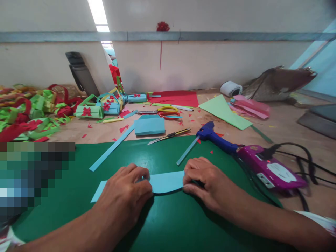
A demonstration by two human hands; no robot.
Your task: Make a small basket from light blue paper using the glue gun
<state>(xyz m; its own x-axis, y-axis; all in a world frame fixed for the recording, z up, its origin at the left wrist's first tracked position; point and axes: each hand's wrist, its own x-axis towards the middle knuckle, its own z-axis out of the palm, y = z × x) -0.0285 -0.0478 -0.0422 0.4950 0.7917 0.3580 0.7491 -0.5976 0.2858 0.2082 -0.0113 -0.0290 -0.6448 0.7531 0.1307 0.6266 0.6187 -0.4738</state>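
Note:
A light blue paper strip (pixel 168 182) stretches between both hands above the green mat (pixel 168 224). My left hand (pixel 127 190) pinches it near the middle, fingers closed, and its left end sticks out beyond the hand. At the right end, my right hand (pixel 203 178) grips the paper between thumb and fingers. The strip bows slightly downward between them. Behind the hands lie a folded blue paper piece (pixel 149 126), a long narrow blue strip (pixel 112 147) and a cutter knife (pixel 169 136).
A blue glue gun (pixel 216 137) with its glue stick and a purple power strip (pixel 270 168) with cables lie right. Scissors (pixel 168 112), red paper (pixel 175 98) and green paper (pixel 225 112) are behind. Finished paper bags (pixel 89 111) and a dark bottle (pixel 82 73) stand back left.

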